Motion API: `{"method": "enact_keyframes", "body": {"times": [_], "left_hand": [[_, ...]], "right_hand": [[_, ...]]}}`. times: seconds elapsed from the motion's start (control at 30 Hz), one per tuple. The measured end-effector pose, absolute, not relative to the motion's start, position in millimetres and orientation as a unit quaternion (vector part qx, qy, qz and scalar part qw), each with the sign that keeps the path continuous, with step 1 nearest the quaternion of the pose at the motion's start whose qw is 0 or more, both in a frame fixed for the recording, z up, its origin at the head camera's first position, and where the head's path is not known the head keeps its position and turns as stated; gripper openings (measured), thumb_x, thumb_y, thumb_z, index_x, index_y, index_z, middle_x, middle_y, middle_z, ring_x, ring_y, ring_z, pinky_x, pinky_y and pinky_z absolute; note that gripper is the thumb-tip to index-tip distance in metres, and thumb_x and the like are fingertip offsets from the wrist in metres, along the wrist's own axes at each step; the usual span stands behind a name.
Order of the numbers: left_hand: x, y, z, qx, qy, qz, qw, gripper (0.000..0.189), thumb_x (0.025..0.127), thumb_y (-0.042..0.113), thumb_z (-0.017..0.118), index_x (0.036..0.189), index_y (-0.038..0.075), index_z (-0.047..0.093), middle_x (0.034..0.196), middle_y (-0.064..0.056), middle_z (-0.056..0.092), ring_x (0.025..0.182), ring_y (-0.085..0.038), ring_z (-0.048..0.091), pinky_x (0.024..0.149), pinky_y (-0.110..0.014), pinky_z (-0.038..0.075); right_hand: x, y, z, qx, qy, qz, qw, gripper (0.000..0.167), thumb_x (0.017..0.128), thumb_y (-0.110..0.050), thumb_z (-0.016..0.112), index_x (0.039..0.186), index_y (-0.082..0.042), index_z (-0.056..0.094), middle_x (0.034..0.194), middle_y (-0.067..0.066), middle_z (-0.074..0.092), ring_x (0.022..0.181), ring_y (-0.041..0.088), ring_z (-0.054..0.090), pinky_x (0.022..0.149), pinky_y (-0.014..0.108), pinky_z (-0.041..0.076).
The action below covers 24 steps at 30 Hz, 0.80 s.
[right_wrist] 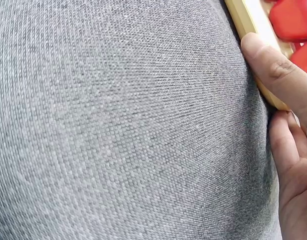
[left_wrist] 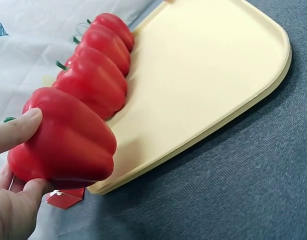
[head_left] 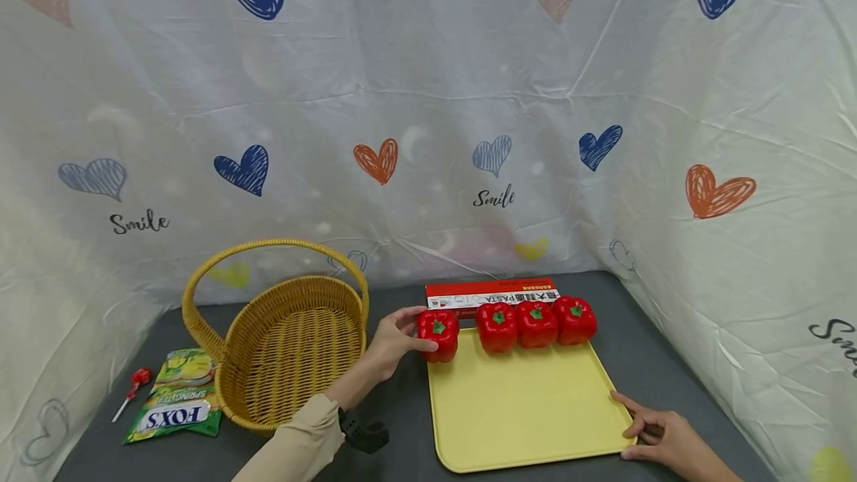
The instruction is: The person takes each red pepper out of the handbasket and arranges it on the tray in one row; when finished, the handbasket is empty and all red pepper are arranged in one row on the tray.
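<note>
My left hand (head_left: 393,342) grips a red bell pepper (head_left: 438,336) with a green stem, thumb on one side and fingers on the other. That pepper is over the far left corner of a yellow tray (head_left: 529,411); in the left wrist view the held pepper (left_wrist: 66,142) overlaps the tray's corner. Three more red bell peppers (head_left: 537,324) stand in a row along the tray's far edge, to the right of the held one. At the tray's near right corner my right hand (head_left: 659,437) holds the rim, thumb and fingers around the corner (right_wrist: 278,102).
A yellow wicker basket (head_left: 230,385) with a tall handle stands left of the tray. Beside it lie a green FOX'S candy bag (head_left: 175,396) and a red lollipop (head_left: 142,376). Behind the peppers is a red and white pasta box (head_left: 492,288). A heart-print curtain (head_left: 428,110) encloses the grey table.
</note>
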State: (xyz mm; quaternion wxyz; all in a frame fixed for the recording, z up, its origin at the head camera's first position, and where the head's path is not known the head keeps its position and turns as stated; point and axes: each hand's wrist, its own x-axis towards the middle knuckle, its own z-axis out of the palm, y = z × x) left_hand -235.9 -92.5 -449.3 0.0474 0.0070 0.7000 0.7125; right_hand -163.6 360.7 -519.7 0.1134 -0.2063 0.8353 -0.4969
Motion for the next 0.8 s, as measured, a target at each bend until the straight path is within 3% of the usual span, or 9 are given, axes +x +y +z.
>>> {"method": "enact_keyframes", "body": {"times": [0.3, 0.37, 0.43, 0.53, 0.63, 0.8], "left_hand": [[-239, -80, -463, -0.002, 0.701, 0.712, 0.042, 0.066, 0.072, -0.01, 0.077, 0.132, -0.009, 0.05, 0.137, -0.028, 0.045, 0.129, -0.046, 0.039, 0.099, -0.049, 0.042], [-241, -77, -465, -0.004, 0.704, 0.709, 0.039, 0.067, 0.072, -0.008, 0.079, 0.132, -0.008, 0.05, 0.137, -0.027, 0.045, 0.13, -0.046, 0.039, 0.1, -0.048, 0.042], [-243, -74, -467, -0.004, 0.707, 0.706, 0.036, 0.067, 0.072, -0.007, 0.079, 0.132, -0.007, 0.05, 0.137, -0.026, 0.046, 0.13, -0.045, 0.04, 0.1, -0.048, 0.042], [-246, -69, -467, -0.001, 0.708, 0.705, 0.035, 0.068, 0.072, -0.006, 0.08, 0.133, -0.006, 0.051, 0.138, -0.025, 0.046, 0.13, -0.043, 0.041, 0.1, -0.047, 0.042], [-248, -66, -467, 0.01, 0.707, 0.706, 0.034, 0.068, 0.073, -0.006, 0.079, 0.133, -0.008, 0.049, 0.137, -0.025, 0.047, 0.128, -0.043, 0.042, 0.1, -0.047, 0.042], [-249, -62, -466, 0.031, 0.716, 0.697, 0.037, 0.068, 0.073, -0.007, 0.078, 0.134, -0.008, 0.048, 0.136, -0.024, 0.049, 0.126, -0.04, 0.046, 0.1, -0.045, 0.044]], "right_hand": [[-164, 361, -518, -0.202, 0.839, -0.492, 0.114, 0.027, 0.075, -0.02, 0.081, 0.082, 0.0, 0.065, 0.119, -0.038, 0.044, 0.099, -0.013, 0.053, 0.07, 0.02, 0.056], [-163, 362, -518, -0.197, 0.847, -0.481, 0.113, 0.026, 0.075, -0.02, 0.081, 0.082, 0.0, 0.065, 0.123, -0.024, 0.054, 0.097, -0.012, 0.054, 0.07, 0.02, 0.056], [-162, 362, -517, -0.192, 0.855, -0.468, 0.112, 0.026, 0.075, -0.018, 0.081, 0.082, 0.001, 0.064, 0.125, 0.001, 0.062, 0.096, -0.012, 0.054, 0.07, 0.02, 0.056], [-162, 361, -516, -0.184, 0.87, -0.444, 0.11, 0.025, 0.075, -0.017, 0.081, 0.082, 0.001, 0.064, 0.116, 0.035, 0.058, 0.09, -0.01, 0.056, 0.068, 0.019, 0.055], [-163, 361, -516, -0.175, 0.879, -0.429, 0.111, 0.027, 0.074, -0.018, 0.082, 0.081, 0.001, 0.064, 0.111, 0.04, 0.058, 0.087, -0.01, 0.056, 0.067, 0.019, 0.055], [-162, 360, -516, -0.17, 0.876, -0.436, 0.116, 0.027, 0.074, -0.018, 0.082, 0.081, 0.001, 0.064, 0.121, 0.046, 0.046, 0.093, -0.013, 0.054, 0.069, 0.02, 0.055]]}}
